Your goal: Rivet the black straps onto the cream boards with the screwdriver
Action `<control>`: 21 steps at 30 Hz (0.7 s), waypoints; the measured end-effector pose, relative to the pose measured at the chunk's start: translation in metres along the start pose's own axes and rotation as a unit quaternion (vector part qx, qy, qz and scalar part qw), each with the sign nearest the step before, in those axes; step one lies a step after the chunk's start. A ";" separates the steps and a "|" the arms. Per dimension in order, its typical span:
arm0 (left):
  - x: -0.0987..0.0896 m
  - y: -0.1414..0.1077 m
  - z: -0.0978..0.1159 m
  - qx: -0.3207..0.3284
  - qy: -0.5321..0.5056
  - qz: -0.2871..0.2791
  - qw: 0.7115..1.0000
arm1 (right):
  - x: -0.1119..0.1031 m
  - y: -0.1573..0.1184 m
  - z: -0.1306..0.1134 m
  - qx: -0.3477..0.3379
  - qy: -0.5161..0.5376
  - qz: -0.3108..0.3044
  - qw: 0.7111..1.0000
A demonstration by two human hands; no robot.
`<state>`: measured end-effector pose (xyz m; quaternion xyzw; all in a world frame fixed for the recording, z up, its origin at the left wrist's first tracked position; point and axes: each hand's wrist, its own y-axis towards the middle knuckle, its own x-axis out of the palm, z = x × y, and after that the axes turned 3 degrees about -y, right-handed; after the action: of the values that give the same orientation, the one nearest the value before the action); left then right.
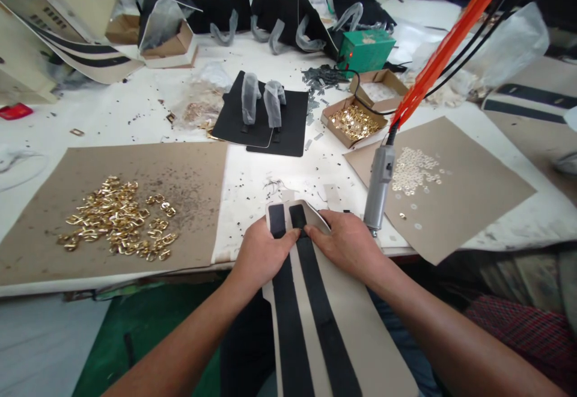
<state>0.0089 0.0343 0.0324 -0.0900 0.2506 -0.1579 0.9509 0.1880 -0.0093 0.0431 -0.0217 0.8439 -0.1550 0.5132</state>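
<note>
A beige panel with two black stripes (347, 313) slopes from the table's front edge down towards my lap. My left hand (265, 249) grips its left edge near the top, thumb pressed on the black stripe. From the other side, my right hand (345, 240) holds the right edge, its thumb meeting the left one on the right-hand stripe. Fingers of both hands are hidden beneath the panel. Just right of my right hand hangs a grey electric screwdriver (380, 186) on an orange-wrapped cord (451, 48).
Gold metal buckles (117, 219) lie heaped on brown card at left. White washers (412, 171) cover another card at right. Beyond are a box of gold parts (354, 121), black panels with wrapped handles (288, 120) and a green power box (367, 49). Other people's hands show at the back.
</note>
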 end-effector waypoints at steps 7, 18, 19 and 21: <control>0.001 0.001 0.005 -0.019 -0.005 0.006 1.000 | 0.000 0.002 0.000 -0.004 0.006 -0.004 1.000; 0.003 0.003 -0.001 0.017 0.007 0.008 1.000 | -0.001 0.005 -0.004 0.004 -0.021 -0.012 1.000; 0.003 0.002 -0.001 0.018 0.024 0.015 0.999 | -0.002 0.005 -0.004 0.003 -0.022 -0.012 1.000; 0.003 -0.001 -0.001 0.038 0.074 0.051 0.995 | -0.003 0.005 -0.005 0.002 -0.022 -0.008 1.000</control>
<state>0.0104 0.0323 0.0306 -0.0286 0.3182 -0.1246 0.9394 0.1855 -0.0031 0.0463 -0.0311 0.8317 -0.1608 0.5305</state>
